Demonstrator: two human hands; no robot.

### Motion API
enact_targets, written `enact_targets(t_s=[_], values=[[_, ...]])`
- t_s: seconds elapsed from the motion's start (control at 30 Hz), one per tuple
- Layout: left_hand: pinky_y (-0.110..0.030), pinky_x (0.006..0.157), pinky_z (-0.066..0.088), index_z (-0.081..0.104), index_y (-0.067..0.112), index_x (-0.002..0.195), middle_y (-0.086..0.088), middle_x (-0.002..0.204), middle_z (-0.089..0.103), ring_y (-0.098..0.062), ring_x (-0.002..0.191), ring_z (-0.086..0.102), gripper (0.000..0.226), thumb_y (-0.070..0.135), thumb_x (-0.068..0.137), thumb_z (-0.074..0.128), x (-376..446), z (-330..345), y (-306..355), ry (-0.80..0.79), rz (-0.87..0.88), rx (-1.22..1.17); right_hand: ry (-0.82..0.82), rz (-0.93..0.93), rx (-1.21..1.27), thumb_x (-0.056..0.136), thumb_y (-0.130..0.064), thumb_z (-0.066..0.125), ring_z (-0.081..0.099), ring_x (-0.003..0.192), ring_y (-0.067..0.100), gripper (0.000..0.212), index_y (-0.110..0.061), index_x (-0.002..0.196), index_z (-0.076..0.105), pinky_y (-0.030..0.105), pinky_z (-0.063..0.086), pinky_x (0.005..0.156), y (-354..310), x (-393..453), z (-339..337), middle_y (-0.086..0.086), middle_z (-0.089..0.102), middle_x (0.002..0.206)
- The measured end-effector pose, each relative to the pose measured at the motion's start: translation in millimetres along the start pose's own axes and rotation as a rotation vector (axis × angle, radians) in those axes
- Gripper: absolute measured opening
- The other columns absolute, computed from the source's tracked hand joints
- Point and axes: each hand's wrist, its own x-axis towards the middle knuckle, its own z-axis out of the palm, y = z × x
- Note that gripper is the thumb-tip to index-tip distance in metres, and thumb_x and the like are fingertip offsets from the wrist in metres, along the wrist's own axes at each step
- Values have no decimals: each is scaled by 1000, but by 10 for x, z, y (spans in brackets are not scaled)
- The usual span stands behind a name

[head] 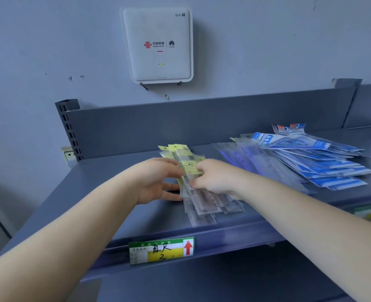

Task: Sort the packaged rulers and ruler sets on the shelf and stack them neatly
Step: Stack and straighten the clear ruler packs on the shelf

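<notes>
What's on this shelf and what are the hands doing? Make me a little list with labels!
place: grey metal shelf against a wall
left hand: pressed against the left side of the yellow-labelled ruler packs
right hand: fingers gripping the same packs from the right
other pile: blue-labelled ruler sets, fanned out messily at the right
shelf tag: green and yellow price label with a red arrow, on the front edge
on wall: white WiFi box
</notes>
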Motion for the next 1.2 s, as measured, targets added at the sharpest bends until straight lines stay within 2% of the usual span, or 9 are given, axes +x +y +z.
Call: enact_targets(t_s=[0.3,0.4,0.5,0.63,0.73,0.9,1.0,1.1,1.2], values=[[-40,63,59,37,19,139,-5,110,63,-26,86,63,51,1,93,52,-251,-600,-27,149,8,93,-14,-87,-19,92,-32,52,53,86,24,24,-9,94,60,28,39,65,-560,121,367,7,56,95],[-48,69,58,41,19,136,-8,122,60,-33,96,64,48,6,92,55,-359,-845,25,130,-13,126,-35,-20,255,92,-27,55,54,103,24,30,-5,112,61,31,44,84,-541,139,225,11,59,111],[-57,69,54,43,16,133,-15,135,49,-39,102,60,40,16,94,52,-432,-1049,64,124,-76,89,-61,145,634,92,-22,58,39,132,26,44,-8,132,47,48,40,102,-395,191,7,10,42,143],[-61,65,52,34,10,139,-23,135,47,-40,96,62,48,22,95,47,-421,-1080,38,37,-182,-25,-230,329,977,92,-20,55,45,124,37,65,1,144,23,58,47,85,-266,211,-130,23,31,147],[-56,63,56,30,5,142,-17,136,47,-38,96,63,52,21,95,46,-313,-1004,7,-34,-203,-61,-328,363,1051,93,-20,52,58,100,32,70,7,145,14,51,50,74,-307,264,-17,24,52,122],[-34,67,55,57,5,101,-10,89,67,-20,63,68,15,9,96,43,-126,-875,22,-4,-202,94,-331,349,1011,94,-13,51,55,73,23,39,9,124,39,23,53,49,-461,442,182,15,53,91],[-30,60,56,57,5,98,-9,85,67,-18,62,67,12,4,94,46,-84,-832,29,35,-196,164,-245,335,789,92,-16,55,52,73,17,23,0,106,47,25,47,57,-500,522,237,10,51,89],[-29,56,56,58,5,89,-9,81,66,-18,63,65,12,-2,92,48,-89,-785,38,48,-169,209,-162,285,648,90,-20,59,52,100,20,22,-6,105,52,33,48,78,-548,546,243,11,53,107],[-31,57,57,60,4,91,-13,90,63,-23,73,62,14,-6,90,50,-109,-738,65,49,-147,169,-206,270,673,93,-18,54,52,100,21,16,-7,104,54,35,48,72,-616,524,198,13,52,117]])
